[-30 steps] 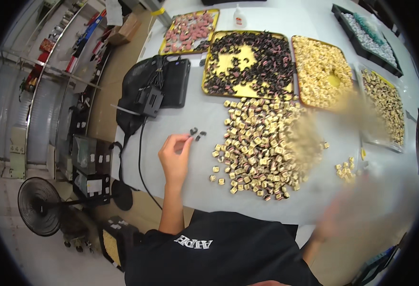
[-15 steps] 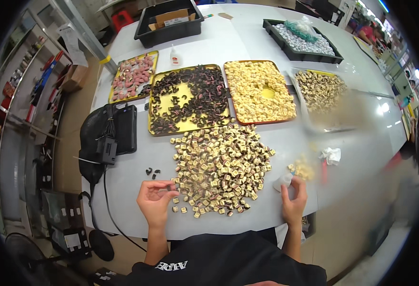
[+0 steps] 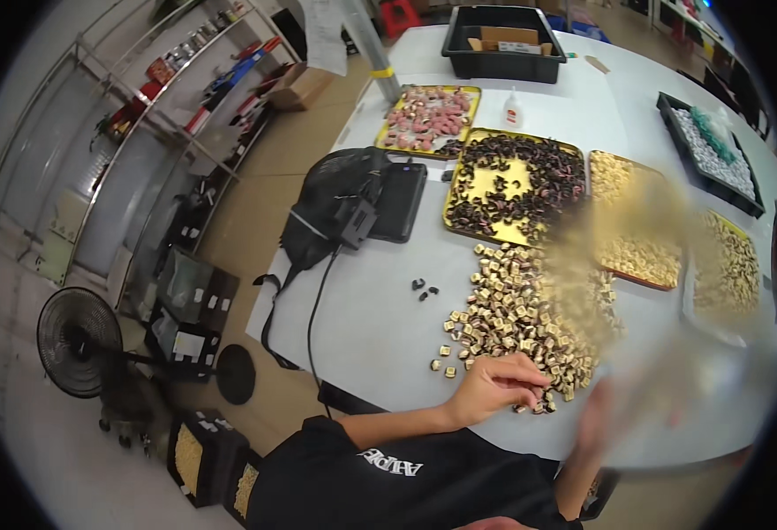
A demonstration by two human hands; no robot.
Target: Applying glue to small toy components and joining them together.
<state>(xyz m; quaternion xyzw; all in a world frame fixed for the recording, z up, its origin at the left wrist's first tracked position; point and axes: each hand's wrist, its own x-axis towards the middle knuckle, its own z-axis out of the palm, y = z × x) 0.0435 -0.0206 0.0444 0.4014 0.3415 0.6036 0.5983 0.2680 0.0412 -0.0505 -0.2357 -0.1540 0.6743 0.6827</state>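
My left hand [image 3: 499, 389] is at the near edge of a large pile of small cream-and-dark square pieces [image 3: 503, 300]. Its thumb and fingertips are pressed together, and whatever may be between them is too small to make out. To the right of it is my right hand [image 3: 593, 415], smeared by a hazy patch across the picture, so its fingers and anything in them do not show clearly. Beyond the pile lies a yellow tray of dark curved pieces [image 3: 510, 190]. A few loose dark curved pieces [image 3: 423, 287] rest on the table left of the pile.
A tray of cream pieces [image 3: 649, 261] and another tray [image 3: 728, 265] stand to the right, partly blurred. Farther back are a tray of pink pieces [image 3: 428, 119], a white bottle [image 3: 512, 110] and black bins [image 3: 503, 66]. A black bag [image 3: 331, 194] with a cable lies left.
The view has swung left, so the table things sit farther right. My left hand has moved right along the pile's near edge, closer to my right hand. The white bottle in my right hand no longer shows clearly.
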